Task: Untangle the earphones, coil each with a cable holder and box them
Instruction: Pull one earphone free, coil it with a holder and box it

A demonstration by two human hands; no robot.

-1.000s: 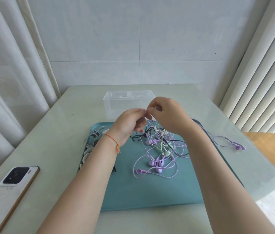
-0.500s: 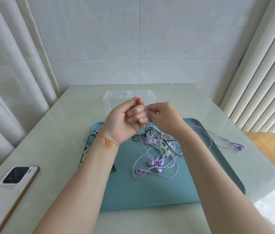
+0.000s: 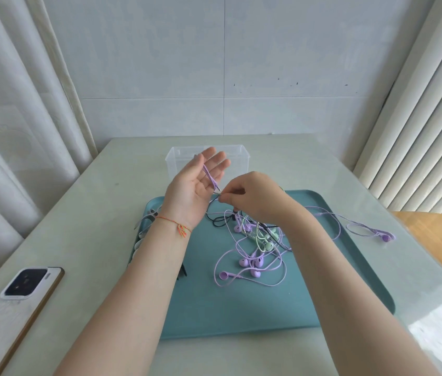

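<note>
A tangle of purple, green and black earphones [image 3: 255, 248] lies on the teal tray [image 3: 241, 308]. My left hand [image 3: 196, 185] is raised above the tray's far left corner, palm up and fingers straight, with a purple cable [image 3: 210, 178] wound across the palm. My right hand [image 3: 252, 198] pinches that purple cable just beside the left palm. A loose purple earbud end [image 3: 384, 236] trails off the tray to the right. The clear plastic box [image 3: 237, 161] stands behind the hands. Cable holders [image 3: 143, 226] lie at the tray's left edge, partly hidden by my left forearm.
A white phone [image 3: 21, 291] lies face down near the table's left front edge. Curtains hang left and blinds right. A wooden chair seat [image 3: 437, 234] sits beyond the table's right edge.
My left hand has opened its fingers and turned palm up, with the purple cable now across it. My right hand has moved down and right while still pinching the cable.
</note>
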